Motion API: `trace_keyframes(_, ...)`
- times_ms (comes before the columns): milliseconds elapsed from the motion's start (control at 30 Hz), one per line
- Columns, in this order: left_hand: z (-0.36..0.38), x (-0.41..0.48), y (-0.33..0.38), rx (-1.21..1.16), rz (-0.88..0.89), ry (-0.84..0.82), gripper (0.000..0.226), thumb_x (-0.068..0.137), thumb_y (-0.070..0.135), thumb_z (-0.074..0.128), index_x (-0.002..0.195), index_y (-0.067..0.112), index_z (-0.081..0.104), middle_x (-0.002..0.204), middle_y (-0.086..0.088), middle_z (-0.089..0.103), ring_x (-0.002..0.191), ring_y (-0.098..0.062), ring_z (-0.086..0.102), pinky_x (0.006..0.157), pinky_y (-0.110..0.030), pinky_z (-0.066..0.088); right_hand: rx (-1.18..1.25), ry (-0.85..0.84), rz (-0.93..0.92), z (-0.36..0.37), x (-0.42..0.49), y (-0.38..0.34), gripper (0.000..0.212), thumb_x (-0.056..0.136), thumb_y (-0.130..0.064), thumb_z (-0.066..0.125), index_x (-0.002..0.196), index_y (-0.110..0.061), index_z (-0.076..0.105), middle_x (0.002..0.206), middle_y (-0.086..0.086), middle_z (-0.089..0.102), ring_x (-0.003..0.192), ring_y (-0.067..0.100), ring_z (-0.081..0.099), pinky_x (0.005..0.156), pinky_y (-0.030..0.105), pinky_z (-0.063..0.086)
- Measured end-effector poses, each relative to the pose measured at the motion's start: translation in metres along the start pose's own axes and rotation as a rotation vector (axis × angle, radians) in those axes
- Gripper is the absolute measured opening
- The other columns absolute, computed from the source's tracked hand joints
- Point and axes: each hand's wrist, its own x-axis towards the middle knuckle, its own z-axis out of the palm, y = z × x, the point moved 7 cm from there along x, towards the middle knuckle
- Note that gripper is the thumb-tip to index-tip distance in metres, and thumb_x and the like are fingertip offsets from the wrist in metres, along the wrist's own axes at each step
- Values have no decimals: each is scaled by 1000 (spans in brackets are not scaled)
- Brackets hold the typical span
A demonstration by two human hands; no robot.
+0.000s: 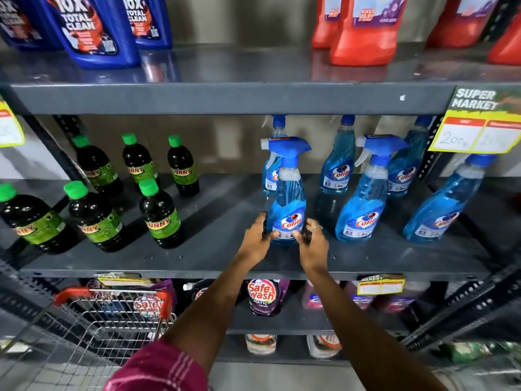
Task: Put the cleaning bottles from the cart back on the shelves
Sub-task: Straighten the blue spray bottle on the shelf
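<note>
A blue Colin spray bottle [288,193] with a blue trigger head stands upright on the middle grey shelf [225,258], near its front edge. My left hand [257,241] holds its base from the left and my right hand [311,241] from the right, fingers wrapped around its lower sides. Several more Colin bottles [363,198] stand behind and to the right on the same shelf. The wire shopping cart [112,320] with red handle trim sits at the lower left; I cannot tell what it holds.
Dark bottles with green caps [160,213] fill the shelf's left half. Blue jugs [95,29] and red jugs [363,32] stand on the shelf above. Safewash pouches [266,296] sit on the shelf below. A yellow price tag [479,131] hangs at the upper right.
</note>
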Motion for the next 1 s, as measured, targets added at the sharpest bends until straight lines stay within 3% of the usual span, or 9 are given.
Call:
trace_keyframes(133, 0, 0, 3, 7, -8, 12, 48, 88, 8, 57, 133, 14, 40, 129, -9, 61, 115, -21, 60, 102, -38, 48, -36, -7, -21, 1, 5, 1, 41, 83, -3, 62, 122, 3, 52, 117, 23, 64, 108, 31, 63, 89, 28, 46)
trace_keyframes(567, 1, -6, 11, 39, 4, -26, 54, 90, 11, 56, 138, 17, 31, 138, -8, 53, 126, -24, 53, 101, -33, 44, -58, -64, 26, 2, 3, 1, 47, 86, -6, 60, 130, 0, 46, 128, 21, 58, 117, 28, 57, 90, 23, 41)
trace_keyframes(667, -12, -20, 20, 69, 147, 156, 73, 89, 22, 58, 147, 15, 15, 152, -6, 32, 140, -15, 29, 115, -36, 21, -24, -73, 5, -2, -1, -2, 47, 88, -9, 58, 133, -5, 45, 134, 20, 53, 122, 29, 55, 98, 30, 46)
trace_keyframes(767, -36, -44, 52, 227, 401, 408, 62, 93, 26, 50, 146, 13, 20, 149, -9, 33, 136, -7, 24, 113, -15, 6, -36, -17, -154, -18, -10, -29, 39, 92, -21, 52, 130, -13, 49, 130, 15, 55, 118, 24, 55, 100, 33, 47)
trace_keyframes(833, -33, -62, 83, 304, 592, 416, 52, 94, 17, 50, 141, 13, 29, 142, -14, 41, 132, -8, 30, 112, -8, 13, -87, 64, -275, -40, -25, -52, 33, 94, -28, 48, 125, -17, 52, 119, 11, 58, 108, 18, 58, 95, 32, 50)
trace_keyframes(933, -31, -77, 136, 364, 872, 427, 46, 90, 11, 53, 133, 15, 35, 133, -11, 46, 123, -20, 40, 110, -25, 31, -98, 119, -421, -57, -35, -96, 27, 96, -29, 44, 118, -18, 56, 112, 6, 60, 103, 16, 55, 92, 30, 47)
trace_keyframes(1000, -33, -88, 172, 359, 1036, 447, 43, 88, 9, 55, 127, 14, 38, 128, -6, 43, 117, -21, 42, 104, -29, 33, -143, 198, -547, -68, -43, -127, 23, 95, -23, 45, 110, -13, 60, 107, 7, 63, 99, 20, 52, 90, 26, 42)
